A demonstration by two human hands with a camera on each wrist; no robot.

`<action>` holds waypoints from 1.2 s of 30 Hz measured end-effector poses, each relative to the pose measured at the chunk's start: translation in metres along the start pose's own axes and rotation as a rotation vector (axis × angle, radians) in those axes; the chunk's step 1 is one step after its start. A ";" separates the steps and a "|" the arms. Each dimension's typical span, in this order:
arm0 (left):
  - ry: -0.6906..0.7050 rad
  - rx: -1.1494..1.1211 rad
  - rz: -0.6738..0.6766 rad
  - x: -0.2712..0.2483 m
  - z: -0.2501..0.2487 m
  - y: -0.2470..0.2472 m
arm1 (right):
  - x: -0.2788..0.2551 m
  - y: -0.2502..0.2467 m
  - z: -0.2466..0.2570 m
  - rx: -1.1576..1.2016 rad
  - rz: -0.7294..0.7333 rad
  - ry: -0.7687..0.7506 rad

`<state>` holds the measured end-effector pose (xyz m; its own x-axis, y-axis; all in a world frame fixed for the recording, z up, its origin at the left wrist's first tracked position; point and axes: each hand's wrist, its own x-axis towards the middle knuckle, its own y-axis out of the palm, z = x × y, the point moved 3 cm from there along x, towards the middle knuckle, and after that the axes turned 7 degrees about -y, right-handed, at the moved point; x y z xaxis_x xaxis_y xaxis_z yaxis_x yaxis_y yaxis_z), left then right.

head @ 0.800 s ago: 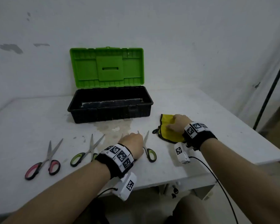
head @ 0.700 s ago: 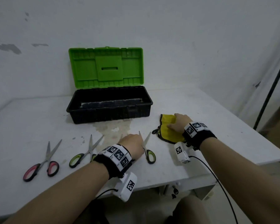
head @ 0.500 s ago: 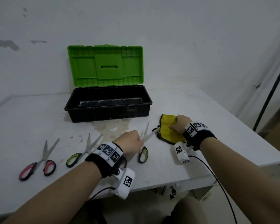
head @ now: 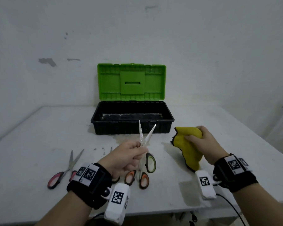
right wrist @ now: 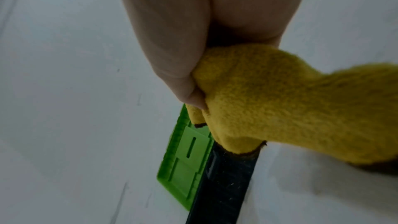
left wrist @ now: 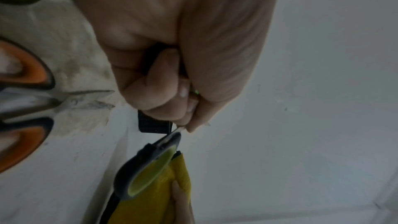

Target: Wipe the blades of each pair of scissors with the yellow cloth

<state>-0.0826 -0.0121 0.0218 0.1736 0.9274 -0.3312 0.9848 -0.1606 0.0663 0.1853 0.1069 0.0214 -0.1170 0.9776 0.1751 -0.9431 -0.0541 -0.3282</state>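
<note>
We wear a black band on each bare forearm, the one behind the left hand and the one behind the right hand both carrying white square-patterned marker tags. A white camera block with its own black marker hangs under each wrist, trailing a thin black cable.

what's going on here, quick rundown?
A person is about to wipe scissors. The left hand holds the green-handled scissors up off the table, blades open and pointing up. The right hand grips the yellow cloth, lifted and not yet touching the blades. Orange-handled scissors and red-handled scissors lie on the table. A toolbox sits open behind.
</note>
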 end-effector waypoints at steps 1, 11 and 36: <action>-0.003 -0.007 0.008 0.001 0.001 0.001 | -0.002 0.005 0.000 0.060 0.009 0.011; 0.165 0.267 -0.111 0.020 0.003 0.001 | -0.017 0.009 0.007 -0.279 0.028 -0.179; 0.106 0.259 -0.098 0.032 0.009 0.005 | -0.018 0.004 0.047 -0.432 -0.093 -0.179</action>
<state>-0.0715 0.0136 0.0028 0.0890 0.9706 -0.2236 0.9684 -0.1368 -0.2085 0.1694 0.0798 0.0603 -0.1258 0.9217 0.3669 -0.7407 0.1588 -0.6528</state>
